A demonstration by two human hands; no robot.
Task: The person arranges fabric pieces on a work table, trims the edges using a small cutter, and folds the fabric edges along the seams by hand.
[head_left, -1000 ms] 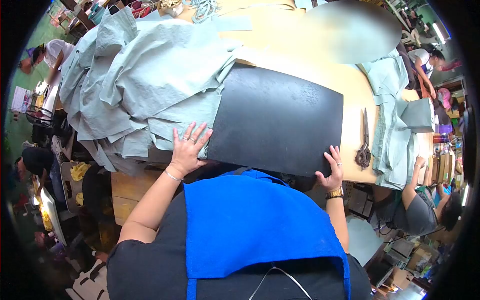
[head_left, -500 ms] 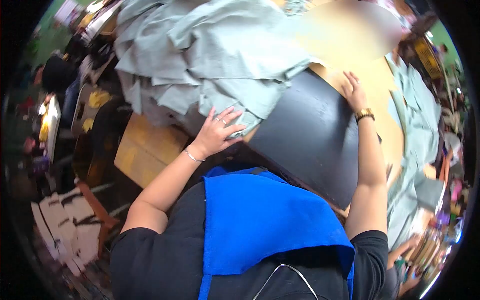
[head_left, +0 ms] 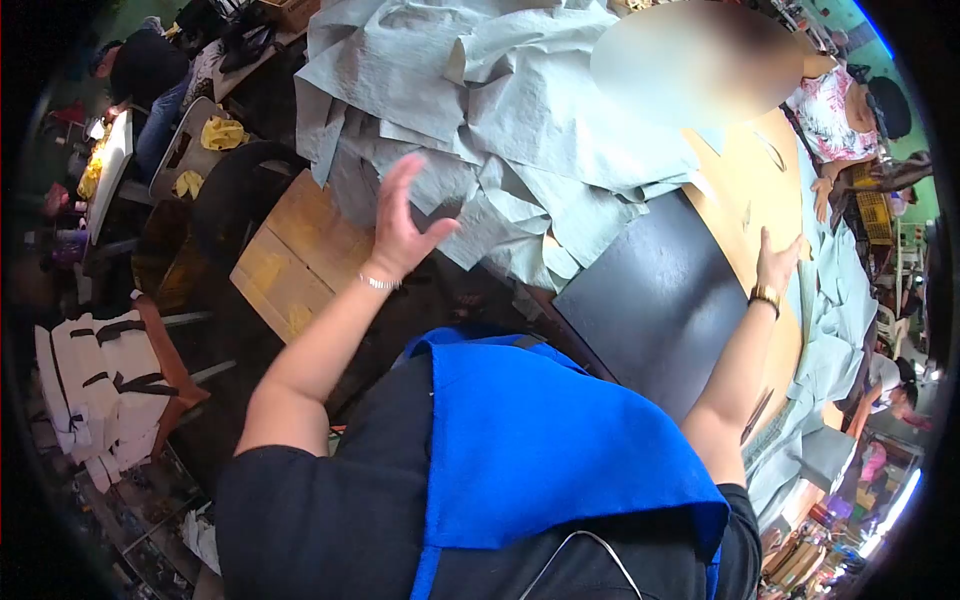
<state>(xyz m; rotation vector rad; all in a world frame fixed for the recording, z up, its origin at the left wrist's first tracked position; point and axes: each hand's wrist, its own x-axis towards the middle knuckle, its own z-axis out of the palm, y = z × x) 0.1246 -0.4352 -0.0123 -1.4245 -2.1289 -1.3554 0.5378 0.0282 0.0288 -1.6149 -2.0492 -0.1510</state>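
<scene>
My left hand point(head_left: 405, 222) is raised with its fingers up and the thumb apart, holding nothing. It hovers beside the lower edge of a large heap of pale grey-green sheet material point(head_left: 420, 75), creased and layered, perhaps leather or fabric. On the right, my right hand point(head_left: 778, 265) is over the edge of a tan board point(head_left: 735, 165), close to more grey-green material point(head_left: 835, 285). Its thumb and a finger are spread, and I see nothing held. Between my hands lies a smooth dark panel point(head_left: 650, 290), partly under the heap.
A flattened cardboard piece point(head_left: 300, 245) is left of my forearm, near a chair point(head_left: 195, 150) with yellow scraps. White pieces with dark straps point(head_left: 105, 380) are stacked lower left. A slim dark tool point(head_left: 757, 412) lies by my right forearm. A person in a floral top point(head_left: 835, 115) is across the table.
My left hand has come off the grey-green sheets and lifted up, its fingers opening. My right hand has shifted right and down along the tan board. The camera view has also turned.
</scene>
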